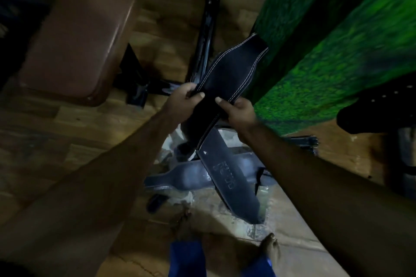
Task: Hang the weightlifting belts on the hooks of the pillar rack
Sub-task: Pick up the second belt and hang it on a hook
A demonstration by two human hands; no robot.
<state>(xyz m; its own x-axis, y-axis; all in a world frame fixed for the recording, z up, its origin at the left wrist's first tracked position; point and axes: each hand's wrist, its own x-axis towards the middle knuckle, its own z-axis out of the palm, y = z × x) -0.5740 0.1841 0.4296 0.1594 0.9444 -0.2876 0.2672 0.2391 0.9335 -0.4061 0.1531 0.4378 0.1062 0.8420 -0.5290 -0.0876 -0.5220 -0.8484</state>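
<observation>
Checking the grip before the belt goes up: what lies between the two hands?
In the head view, only the black belt spans between the left hand and right hand; both grip its edges.

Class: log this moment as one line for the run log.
left hand: grips belt | right hand: grips belt | floor belts: two, crossed | hung: none visible
</observation>
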